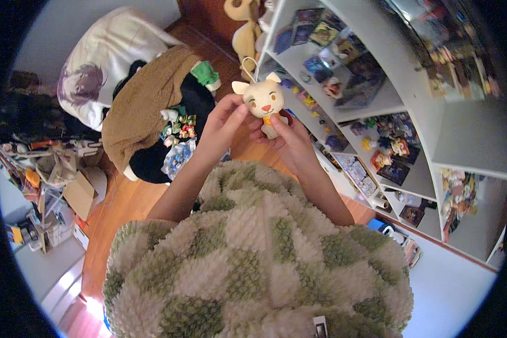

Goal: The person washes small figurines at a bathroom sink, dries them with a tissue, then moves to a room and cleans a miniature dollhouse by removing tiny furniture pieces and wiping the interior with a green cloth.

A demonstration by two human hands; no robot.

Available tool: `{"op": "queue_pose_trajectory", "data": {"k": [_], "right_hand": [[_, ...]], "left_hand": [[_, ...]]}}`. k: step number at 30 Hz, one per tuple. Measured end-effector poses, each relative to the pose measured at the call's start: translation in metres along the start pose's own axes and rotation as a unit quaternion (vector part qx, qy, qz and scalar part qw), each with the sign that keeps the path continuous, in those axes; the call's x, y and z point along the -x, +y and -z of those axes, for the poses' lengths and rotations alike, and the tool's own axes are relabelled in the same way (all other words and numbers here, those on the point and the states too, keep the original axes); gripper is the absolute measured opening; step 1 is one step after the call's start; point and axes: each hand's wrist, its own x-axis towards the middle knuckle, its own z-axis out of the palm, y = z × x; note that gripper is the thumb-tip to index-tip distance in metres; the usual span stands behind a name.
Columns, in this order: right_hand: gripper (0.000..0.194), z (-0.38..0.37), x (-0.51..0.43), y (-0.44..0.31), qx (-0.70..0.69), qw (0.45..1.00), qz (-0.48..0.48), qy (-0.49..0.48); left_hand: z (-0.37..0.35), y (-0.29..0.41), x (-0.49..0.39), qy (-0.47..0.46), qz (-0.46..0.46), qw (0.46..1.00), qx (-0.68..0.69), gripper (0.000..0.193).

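Note:
Before my chest I hold a cream-coloured toy animal figure (267,101) with pointed ears, a red nose and an orange collar piece. A pale cord loop rises from the top of its head. My right hand (290,137) grips the body, with the thumb on its front. Thumb and fingers of my left hand (226,122) meet at the left side of the head; the fingertips behind it are hidden. Beyond my left wrist, small colourful figurines (181,129) and a clear plastic bag (178,157) with blue items lie on a black surface.
A brown fleece cover (143,101) lies over the seat at left, near a white printed cloth (105,55). White shelves (405,95) holding many figurines stand close on the right. A cardboard box (80,192) sits on the wooden floor (126,203). A tan plush toy (246,38) is at the top.

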Motion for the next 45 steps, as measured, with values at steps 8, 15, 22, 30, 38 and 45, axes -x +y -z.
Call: {"op": "queue_pose_trajectory", "data": {"k": [8,15,22,30,38,45], "right_hand": [[0.035,-0.027,-0.09,0.065,0.213,0.977,-0.011,0.002],[0.021,0.003,-0.149,0.124,0.361,0.931,-0.039,0.029],[0.022,0.033,-0.148,0.163,0.398,0.896,-0.181,0.074],[0.018,0.05,-0.132,0.187,0.405,0.867,-0.273,0.101],[0.015,0.053,-0.119,0.218,0.38,0.869,-0.295,0.118],[0.016,0.049,-0.11,0.217,0.39,0.885,-0.219,0.127]], "left_hand": [[0.093,-0.016,-0.018,0.09,0.039,0.994,0.045,0.02],[0.221,-0.119,-0.004,0.261,0.091,0.947,-0.163,0.032],[0.396,-0.248,0.061,0.463,0.174,0.816,-0.299,0.039],[0.49,-0.33,0.06,0.524,0.268,0.72,-0.367,0.039],[0.513,-0.362,0.058,0.615,0.36,0.632,-0.305,0.043],[0.446,-0.348,0.069,0.571,0.314,0.628,-0.425,0.033]]}}
